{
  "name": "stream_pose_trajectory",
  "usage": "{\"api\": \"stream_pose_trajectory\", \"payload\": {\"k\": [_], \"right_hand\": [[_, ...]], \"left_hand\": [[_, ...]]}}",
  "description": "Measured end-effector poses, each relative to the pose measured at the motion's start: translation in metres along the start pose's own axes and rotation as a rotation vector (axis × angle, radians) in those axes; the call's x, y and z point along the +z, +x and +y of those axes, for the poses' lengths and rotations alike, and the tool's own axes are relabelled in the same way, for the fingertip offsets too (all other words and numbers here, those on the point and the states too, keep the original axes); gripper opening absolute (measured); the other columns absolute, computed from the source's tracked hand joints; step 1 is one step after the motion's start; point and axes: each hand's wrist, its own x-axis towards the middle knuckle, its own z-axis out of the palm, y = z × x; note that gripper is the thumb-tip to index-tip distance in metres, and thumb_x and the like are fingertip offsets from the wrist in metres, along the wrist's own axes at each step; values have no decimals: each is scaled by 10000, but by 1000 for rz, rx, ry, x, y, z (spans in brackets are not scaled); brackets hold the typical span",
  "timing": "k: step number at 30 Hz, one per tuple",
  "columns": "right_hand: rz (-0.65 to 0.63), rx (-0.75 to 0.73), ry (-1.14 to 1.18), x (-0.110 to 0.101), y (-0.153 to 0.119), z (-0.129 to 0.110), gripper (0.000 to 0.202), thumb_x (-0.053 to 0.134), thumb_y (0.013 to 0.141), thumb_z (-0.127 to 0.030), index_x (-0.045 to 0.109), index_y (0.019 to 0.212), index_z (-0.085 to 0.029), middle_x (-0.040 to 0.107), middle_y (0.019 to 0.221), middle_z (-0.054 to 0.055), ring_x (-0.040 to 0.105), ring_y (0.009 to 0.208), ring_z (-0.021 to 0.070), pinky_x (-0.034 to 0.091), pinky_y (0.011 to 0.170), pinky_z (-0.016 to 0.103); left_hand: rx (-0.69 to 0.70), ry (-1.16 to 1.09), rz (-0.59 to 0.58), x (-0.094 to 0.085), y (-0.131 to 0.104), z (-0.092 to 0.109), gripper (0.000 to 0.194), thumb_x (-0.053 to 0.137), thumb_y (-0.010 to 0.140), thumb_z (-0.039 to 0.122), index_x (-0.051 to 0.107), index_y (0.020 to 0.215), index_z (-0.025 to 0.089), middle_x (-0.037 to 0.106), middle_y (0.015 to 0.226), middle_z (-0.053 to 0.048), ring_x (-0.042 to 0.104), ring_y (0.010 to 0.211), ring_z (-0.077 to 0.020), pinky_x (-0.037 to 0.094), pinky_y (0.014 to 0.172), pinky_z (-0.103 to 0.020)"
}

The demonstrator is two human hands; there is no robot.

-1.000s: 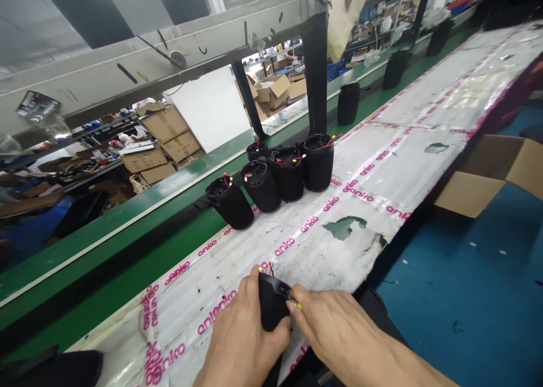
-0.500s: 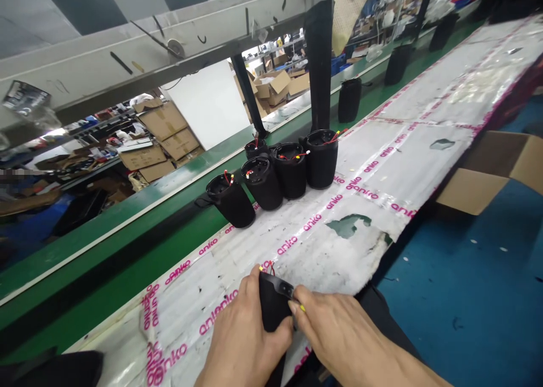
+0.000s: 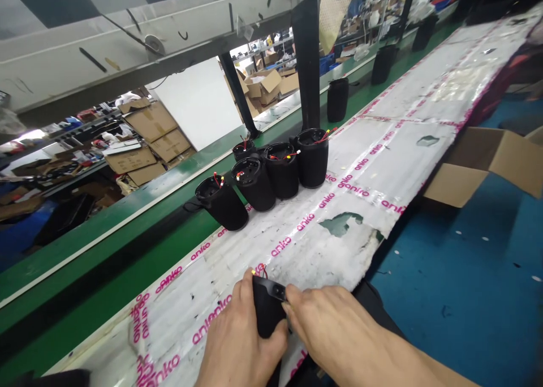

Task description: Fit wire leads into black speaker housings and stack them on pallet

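Observation:
My left hand [image 3: 241,333] is wrapped around a black cup-shaped speaker housing [image 3: 268,310], which lies tilted low in front of me. Thin red wires with a small yellow connector stick out over its far end. Closed against the glossy strip on the housing's right side is my right hand [image 3: 324,322]. What its fingers pinch is hidden now. Farther off, several similar black housings [image 3: 223,206] stand upright in a cluster, their open tops facing up with red wires and small connectors showing.
A white sheet [image 3: 305,245] printed with pink "anko" tape covers the bench and is torn in places. Alongside on the left runs a green conveyor belt [image 3: 110,279] carrying more black housings [image 3: 338,100]. An open cardboard box [image 3: 456,186] stands right; a metal beam [image 3: 127,47] crosses above.
The whole view has shifted, so the bench and cluster appear slightly farther left. My left hand keeps its hold. The yellow bit seen by my right fingers is now out of sight.

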Motion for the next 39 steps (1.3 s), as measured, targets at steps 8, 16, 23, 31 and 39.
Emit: {"api": "stream_pose_trajectory", "payload": {"k": [8, 16, 23, 31, 39], "right_hand": [[-4, -71, 9, -8, 0, 2, 139, 455, 963, -140, 556, 939, -232, 639, 748, -1, 606, 552, 228, 273, 512, 363], [-42, -46, 18, -7, -2, 3, 98, 513, 917, -142, 559, 929, -227, 610, 663, -15, 586, 503, 221, 257, 500, 352], [-105, -176, -70, -32, 1, 6, 299, 649, 672, -84, 624, 953, -184, 658, 862, 53, 619, 655, 254, 366, 560, 366], [-11, 50, 335, 1, 2, 2, 207, 356, 1018, -185, 536, 922, -218, 634, 704, -5, 621, 582, 211, 314, 546, 339], [93, 227, 785, -1, 7, 0, 327, 240, 1076, -416, 477, 923, -249, 570, 678, -32, 587, 631, 187, 341, 593, 306]], "left_hand": [[23, 26, -15, -2, 1, -1, 804, 528, 808, 399, 287, 1504, 74, 621, 1332, -194, 648, 1138, -357, 472, 950, -404], [17, 51, 7, 3, 1, -2, 812, 527, 806, 411, 282, 1515, 99, 597, 1368, -192, 664, 1108, -355, 492, 911, -407], [50, 90, -28, 0, 2, 2, 794, 524, 802, 376, 303, 1500, 71, 603, 1344, -211, 674, 1079, -383, 504, 883, -435], [43, -18, -15, -4, 4, -10, 803, 540, 800, 385, 294, 1508, 98, 571, 1403, -179, 628, 1181, -359, 470, 983, -445], [-12, -131, 12, -8, -1, -13, 806, 553, 810, 395, 294, 1516, 106, 483, 1503, -161, 529, 1317, -340, 401, 1088, -449]]}}
